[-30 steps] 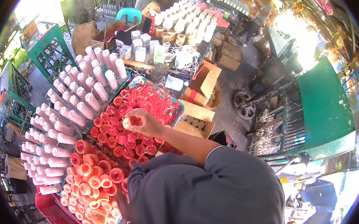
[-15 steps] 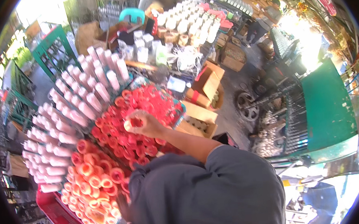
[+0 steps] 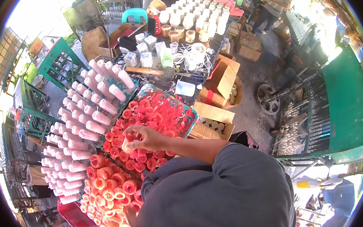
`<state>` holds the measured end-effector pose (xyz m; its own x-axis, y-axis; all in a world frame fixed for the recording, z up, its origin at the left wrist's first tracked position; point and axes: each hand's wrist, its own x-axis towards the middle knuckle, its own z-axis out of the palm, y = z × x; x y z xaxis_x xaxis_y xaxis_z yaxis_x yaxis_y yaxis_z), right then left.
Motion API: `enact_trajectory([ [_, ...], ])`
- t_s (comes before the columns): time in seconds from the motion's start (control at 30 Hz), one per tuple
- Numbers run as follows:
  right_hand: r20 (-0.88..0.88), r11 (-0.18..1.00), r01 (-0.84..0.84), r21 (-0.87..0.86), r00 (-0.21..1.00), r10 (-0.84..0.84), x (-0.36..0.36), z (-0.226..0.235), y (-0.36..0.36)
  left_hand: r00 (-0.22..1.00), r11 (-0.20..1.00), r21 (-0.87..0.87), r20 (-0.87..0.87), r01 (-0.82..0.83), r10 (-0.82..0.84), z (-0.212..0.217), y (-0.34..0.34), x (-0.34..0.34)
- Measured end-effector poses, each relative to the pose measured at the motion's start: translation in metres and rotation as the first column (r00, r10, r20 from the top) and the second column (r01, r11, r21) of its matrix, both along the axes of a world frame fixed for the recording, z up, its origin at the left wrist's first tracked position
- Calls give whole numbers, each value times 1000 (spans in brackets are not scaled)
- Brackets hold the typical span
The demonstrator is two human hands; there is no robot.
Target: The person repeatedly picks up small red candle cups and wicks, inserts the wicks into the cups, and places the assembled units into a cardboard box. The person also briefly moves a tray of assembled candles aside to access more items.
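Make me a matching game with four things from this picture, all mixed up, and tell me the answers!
Things:
1. right hand
2. plastic chair
3. tall candles
4. spoked wheel

Clues:
A. pale pink, in rows
B. above the red pieces
C. grey and round
D. blue-green

Right pairs: 1-B, 2-D, 3-A, 4-C

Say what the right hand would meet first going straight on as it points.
The right hand points leftward: probably the pale pink candles, if it clears the red cups beneath; depth is unclear, so it might brush those cups first.
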<state>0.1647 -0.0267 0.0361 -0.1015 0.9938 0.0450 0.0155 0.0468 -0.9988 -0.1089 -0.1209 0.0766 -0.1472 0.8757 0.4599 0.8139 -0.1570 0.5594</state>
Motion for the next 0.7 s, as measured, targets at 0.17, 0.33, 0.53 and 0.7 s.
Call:
enact_trajectory([
  [0.17,-128,992,-119,-43,985,112,-6,-4,-10,632,905,-89,744,416,-218,-21,48,77],
  [0.33,-424,934,-339,-108,866,265,-17,-3,-7,466,848,-173,880,500,-95,-41,68,101],
  [0.53,-550,907,-365,-209,811,200,-18,-18,8,554,894,-176,827,412,-92,-53,94,101],
  [0.7,-646,915,-275,-296,763,20,-23,-31,14,392,875,-162,919,456,-34,-71,113,110],
])
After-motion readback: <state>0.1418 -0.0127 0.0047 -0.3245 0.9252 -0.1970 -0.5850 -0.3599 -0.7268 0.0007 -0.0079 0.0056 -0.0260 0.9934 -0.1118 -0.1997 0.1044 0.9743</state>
